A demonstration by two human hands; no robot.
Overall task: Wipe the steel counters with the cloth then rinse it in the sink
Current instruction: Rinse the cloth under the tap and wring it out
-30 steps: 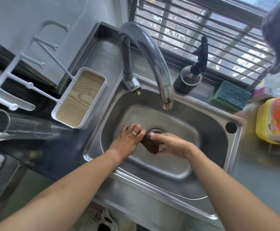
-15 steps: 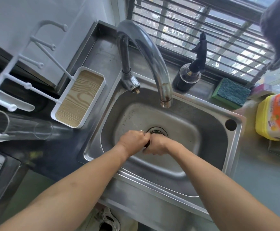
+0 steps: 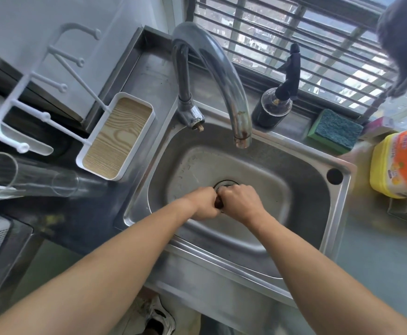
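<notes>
Head view looks down into a steel sink [image 3: 301,165]. Both hands are low in the bowl, right over the drain [image 3: 225,183]. The left hand [image 3: 203,203] and the right hand [image 3: 242,200] are curled into fists and pressed together, knuckle to knuckle. A small dark brown cloth [image 3: 219,201] is squeezed between them. Only a tiny bit of the cloth peeks out where the two fists meet; the rest is hidden inside the fingers. Both hands grip it tight.

From the hands, the drain ring sits just at 12 o'clock, half covered by them. The big curved tap [image 3: 222,73] is farther up at 12 o'clock, and its mouth hangs over the back of the bowl. No water shows coming out of it.

A dark soap pump bottle [image 3: 274,105] stands at about 1 o'clock, on the ledge by the window. A green and blue sponge [image 3: 334,131] lies at 2 o'clock, next to the bottle. A yellow and orange bottle [image 3: 401,163] stands at 3 o'clock on the counter, near the sink's right rim.

A white tray with a wood-look bottom [image 3: 117,136] sits at 10 o'clock, beside the sink's left rim. A clear glass [image 3: 28,175] lies on its side at 9 o'clock.
</notes>
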